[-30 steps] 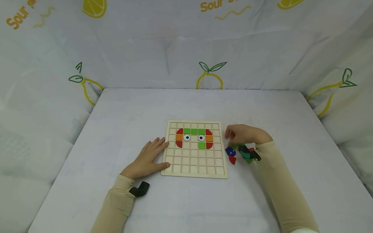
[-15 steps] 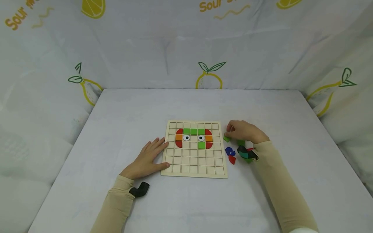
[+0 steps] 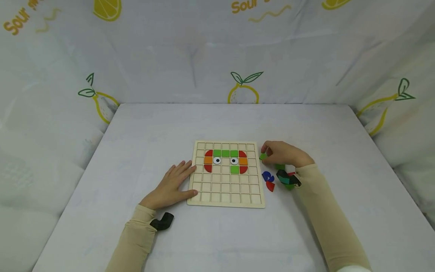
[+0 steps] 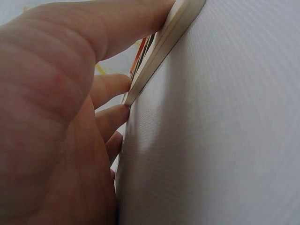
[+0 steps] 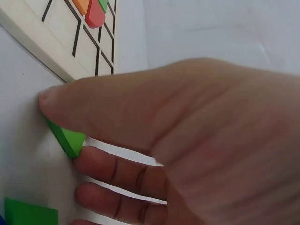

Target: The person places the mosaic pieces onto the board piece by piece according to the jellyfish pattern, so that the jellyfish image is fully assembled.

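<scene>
- The wooden grid board (image 3: 225, 187) lay on the white table (image 3: 217, 238), and its cells held flat pieces: four red quarter-circles (image 3: 208, 168), two orange squares (image 3: 243, 161), four green squares (image 3: 225, 153) and two eye tiles (image 3: 216, 160).
- The left hand (image 3: 168, 190) had its fingers spread and touched the left edge of this board.
- The right hand (image 3: 283, 153), near the right edge of the board, pinched a green tile (image 5: 71, 140) between thumb and forefinger; the thumb covered part of it, so its full shape could not be told.
- Blue pieces (image 3: 267, 176) and a red piece (image 3: 270, 186) lay loose at the board's right side.
- Another green piece (image 3: 280, 166) showed only partly, and pieces under the black wrist device (image 3: 295, 181) were hard to make out.
- In the right wrist view, the board was cut off above.
</scene>
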Tool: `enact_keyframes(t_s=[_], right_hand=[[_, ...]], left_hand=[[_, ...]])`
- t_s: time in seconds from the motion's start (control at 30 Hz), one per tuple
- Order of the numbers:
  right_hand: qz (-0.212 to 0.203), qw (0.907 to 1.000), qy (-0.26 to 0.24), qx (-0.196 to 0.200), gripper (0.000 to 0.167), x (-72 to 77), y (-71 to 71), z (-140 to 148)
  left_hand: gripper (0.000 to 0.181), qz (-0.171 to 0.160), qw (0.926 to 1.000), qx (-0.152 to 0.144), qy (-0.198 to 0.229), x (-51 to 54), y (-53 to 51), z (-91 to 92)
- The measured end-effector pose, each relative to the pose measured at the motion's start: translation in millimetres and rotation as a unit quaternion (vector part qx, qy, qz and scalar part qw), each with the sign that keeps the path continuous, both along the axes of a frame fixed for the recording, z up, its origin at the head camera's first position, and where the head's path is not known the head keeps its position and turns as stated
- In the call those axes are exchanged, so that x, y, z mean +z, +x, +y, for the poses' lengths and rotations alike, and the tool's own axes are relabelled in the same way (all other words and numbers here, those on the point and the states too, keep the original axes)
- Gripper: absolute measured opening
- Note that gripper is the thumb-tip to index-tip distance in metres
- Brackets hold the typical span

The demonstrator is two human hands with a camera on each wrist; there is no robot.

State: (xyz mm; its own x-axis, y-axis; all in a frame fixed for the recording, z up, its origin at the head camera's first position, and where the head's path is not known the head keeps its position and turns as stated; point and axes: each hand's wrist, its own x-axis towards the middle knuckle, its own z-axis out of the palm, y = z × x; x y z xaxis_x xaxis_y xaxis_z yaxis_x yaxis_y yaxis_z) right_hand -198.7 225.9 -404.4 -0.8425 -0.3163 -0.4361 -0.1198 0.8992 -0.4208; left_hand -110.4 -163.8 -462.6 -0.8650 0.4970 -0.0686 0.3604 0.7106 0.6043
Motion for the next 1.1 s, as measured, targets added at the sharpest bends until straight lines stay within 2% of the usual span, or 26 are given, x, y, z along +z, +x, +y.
enact_keyframes(t_s=[0.2, 0.4, 0.67, 0.87, 1.1], right_hand=[[0.019, 0.9997, -0.003, -0.014, 0.040, -0.5, -2.3, -2.6], [0.059, 0.9979, -0.025, -0.012, 0.041, 0.7, -3.6, -1.5], [0.086, 0.9916, -0.096, 0.006, 0.039, -0.8, -1.3, -16.9], [0.111, 0.9860, -0.121, 0.030, 0.037, -2.5, 5.6, -39.8], [0.132, 0.9818, -0.110, 0.081, 0.038, -5.7, 16.1, -65.4]], left_hand=[[0.080, 0.001, 1.0000, -0.001, 0.003, -0.7, -0.1, -0.7], [0.080, 0.003, 1.0000, -0.001, 0.001, -0.4, -0.1, -0.8], [0.081, -0.001, 1.0000, 0.000, 0.005, 1.2, 0.7, -0.9], [0.081, 0.003, 1.0000, -0.002, 0.003, 1.0, 0.3, -0.9], [0.081, 0.002, 1.0000, -0.003, 0.005, 0.2, -0.1, -1.8]])
